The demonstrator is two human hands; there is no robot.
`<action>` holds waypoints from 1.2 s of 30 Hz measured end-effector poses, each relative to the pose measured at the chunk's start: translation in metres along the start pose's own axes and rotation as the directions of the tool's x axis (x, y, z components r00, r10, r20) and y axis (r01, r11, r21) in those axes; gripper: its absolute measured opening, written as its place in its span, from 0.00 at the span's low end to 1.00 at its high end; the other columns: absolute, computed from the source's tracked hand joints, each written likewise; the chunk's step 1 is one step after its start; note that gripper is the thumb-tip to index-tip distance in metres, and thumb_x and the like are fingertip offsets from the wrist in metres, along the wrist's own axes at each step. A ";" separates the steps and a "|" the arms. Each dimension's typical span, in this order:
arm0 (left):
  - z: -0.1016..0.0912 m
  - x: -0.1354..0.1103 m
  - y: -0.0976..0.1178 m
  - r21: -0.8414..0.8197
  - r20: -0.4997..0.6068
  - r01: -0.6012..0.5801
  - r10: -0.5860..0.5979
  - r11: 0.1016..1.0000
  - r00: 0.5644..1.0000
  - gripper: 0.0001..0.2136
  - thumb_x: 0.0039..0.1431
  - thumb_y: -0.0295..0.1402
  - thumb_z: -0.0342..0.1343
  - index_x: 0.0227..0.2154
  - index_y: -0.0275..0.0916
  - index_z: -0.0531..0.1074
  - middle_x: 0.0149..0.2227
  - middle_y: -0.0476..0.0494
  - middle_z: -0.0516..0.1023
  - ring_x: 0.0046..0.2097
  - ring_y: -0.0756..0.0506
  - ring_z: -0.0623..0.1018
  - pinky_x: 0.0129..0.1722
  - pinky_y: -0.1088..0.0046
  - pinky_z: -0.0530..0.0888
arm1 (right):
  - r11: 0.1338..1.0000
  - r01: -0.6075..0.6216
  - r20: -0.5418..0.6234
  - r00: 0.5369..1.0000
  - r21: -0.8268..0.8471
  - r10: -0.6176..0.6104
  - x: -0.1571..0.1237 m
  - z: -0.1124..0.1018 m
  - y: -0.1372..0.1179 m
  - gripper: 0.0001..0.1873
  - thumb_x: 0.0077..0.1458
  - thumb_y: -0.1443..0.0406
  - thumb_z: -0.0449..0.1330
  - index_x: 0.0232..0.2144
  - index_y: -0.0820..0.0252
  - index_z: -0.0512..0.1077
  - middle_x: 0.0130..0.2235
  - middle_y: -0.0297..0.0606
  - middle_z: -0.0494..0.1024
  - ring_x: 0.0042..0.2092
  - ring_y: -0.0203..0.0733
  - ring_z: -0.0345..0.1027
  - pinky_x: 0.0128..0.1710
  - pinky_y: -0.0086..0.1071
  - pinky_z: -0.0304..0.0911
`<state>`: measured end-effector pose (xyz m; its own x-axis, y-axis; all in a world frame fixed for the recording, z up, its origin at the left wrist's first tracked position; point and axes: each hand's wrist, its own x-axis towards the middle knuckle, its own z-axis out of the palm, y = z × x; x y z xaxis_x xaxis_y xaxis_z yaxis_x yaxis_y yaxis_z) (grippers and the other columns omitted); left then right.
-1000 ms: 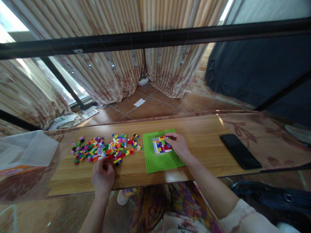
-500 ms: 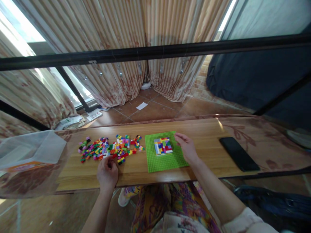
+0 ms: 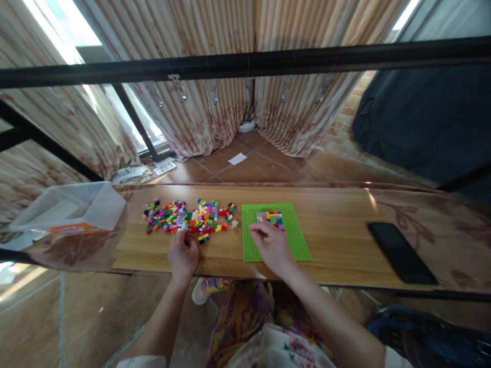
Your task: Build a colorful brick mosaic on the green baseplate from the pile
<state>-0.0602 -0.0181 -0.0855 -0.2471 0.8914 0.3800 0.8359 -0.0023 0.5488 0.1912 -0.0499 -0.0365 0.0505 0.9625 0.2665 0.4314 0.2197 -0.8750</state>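
My left hand rests at the near edge of a loose pile of small coloured toy bricks. Its fingers are curled together, and whatever they may hold is too small to make out. A green studded baseplate lies right of the pile, bearing a flat patch of multicoloured bricks. Over the plate's near left part is my right hand, thumb and fingers drawn into a pinch. I cannot see what, if anything, sits between those fingertips. This hand hides the lower left of the brick patch.
On the left stands a clear plastic box with an orange label. A black phone lies toward the right end of the wooden table. A dark metal rail crosses beyond the table, before striped curtains.
My right hand has moved left from the baseplate's right edge to over its near left part. The left hand stays beside the pile. The whole view has shifted.
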 end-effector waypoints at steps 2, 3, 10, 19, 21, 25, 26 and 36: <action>0.000 0.000 0.000 -0.013 0.002 0.013 -0.013 1.000 1.000 0.10 0.55 0.28 0.48 0.37 0.38 0.72 0.37 0.41 0.76 0.42 0.42 0.76 0.44 0.65 0.72 | 0.995 0.050 0.093 0.995 -0.081 -0.043 -0.004 0.018 -0.005 0.12 0.56 0.69 0.53 0.37 0.57 0.76 0.36 0.38 0.78 0.37 0.39 0.70 0.40 0.33 0.65; 0.000 -0.001 0.000 -0.019 0.002 0.018 -0.018 1.000 1.000 0.09 0.56 0.28 0.48 0.37 0.38 0.72 0.37 0.41 0.76 0.42 0.42 0.76 0.44 0.65 0.72 | 0.991 0.068 0.130 0.990 -0.119 -0.052 -0.005 0.027 -0.006 0.12 0.55 0.71 0.54 0.38 0.57 0.75 0.36 0.39 0.77 0.38 0.40 0.70 0.41 0.33 0.65; 0.002 -0.003 0.000 -0.062 0.002 0.022 -0.022 0.998 1.000 0.10 0.55 0.26 0.48 0.38 0.38 0.72 0.36 0.41 0.76 0.42 0.42 0.76 0.45 0.65 0.72 | 0.945 0.075 0.234 0.972 -0.317 0.001 -0.003 0.057 0.004 0.13 0.56 0.73 0.52 0.39 0.61 0.74 0.39 0.43 0.77 0.44 0.44 0.69 0.47 0.36 0.63; 0.003 -0.005 0.001 -0.094 0.006 0.033 -0.033 0.995 0.999 0.11 0.55 0.25 0.47 0.37 0.39 0.71 0.37 0.41 0.76 0.43 0.42 0.75 0.45 0.64 0.72 | 0.895 0.162 0.239 0.969 -0.415 -0.064 0.019 0.077 0.011 0.13 0.59 0.70 0.51 0.40 0.58 0.75 0.41 0.44 0.76 0.45 0.46 0.68 0.49 0.38 0.62; 0.003 -0.005 0.000 -0.104 0.000 0.024 -0.024 0.994 1.000 0.11 0.55 0.25 0.47 0.37 0.39 0.71 0.37 0.41 0.76 0.43 0.42 0.75 0.46 0.64 0.72 | 0.875 0.165 0.244 0.968 -0.455 -0.056 0.025 0.080 0.011 0.12 0.59 0.69 0.52 0.40 0.58 0.75 0.41 0.44 0.75 0.44 0.46 0.68 0.47 0.38 0.62; 0.004 -0.005 -0.001 -0.106 0.002 0.033 -0.033 0.994 0.999 0.10 0.55 0.25 0.47 0.37 0.39 0.71 0.37 0.42 0.76 0.43 0.43 0.75 0.45 0.64 0.72 | 0.834 0.194 0.257 0.964 -0.516 -0.066 0.032 0.085 0.011 0.10 0.59 0.68 0.54 0.39 0.58 0.74 0.40 0.44 0.74 0.44 0.47 0.67 0.46 0.38 0.62; 0.004 -0.005 0.000 -0.105 0.002 0.038 -0.038 0.994 0.999 0.10 0.55 0.25 0.47 0.37 0.39 0.71 0.37 0.42 0.76 0.43 0.43 0.75 0.45 0.64 0.72 | 0.824 0.199 0.255 0.964 -0.531 -0.068 0.032 0.087 0.011 0.09 0.59 0.68 0.54 0.38 0.57 0.74 0.40 0.44 0.74 0.44 0.46 0.67 0.45 0.37 0.62; 0.003 -0.004 -0.003 -0.091 0.013 0.035 -0.034 0.995 0.999 0.10 0.55 0.26 0.48 0.37 0.39 0.72 0.36 0.41 0.77 0.41 0.43 0.76 0.43 0.65 0.72 | 0.783 0.270 0.332 0.939 -0.560 -0.086 0.028 0.087 0.007 0.08 0.60 0.70 0.54 0.34 0.57 0.72 0.38 0.43 0.75 0.44 0.47 0.67 0.47 0.38 0.62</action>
<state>-0.0601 -0.0206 -0.0913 -0.2695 0.8966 0.3514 0.7787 -0.0118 0.6273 0.1170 -0.0078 -0.0710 -0.2888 0.9380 0.1919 0.8562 0.3427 -0.3866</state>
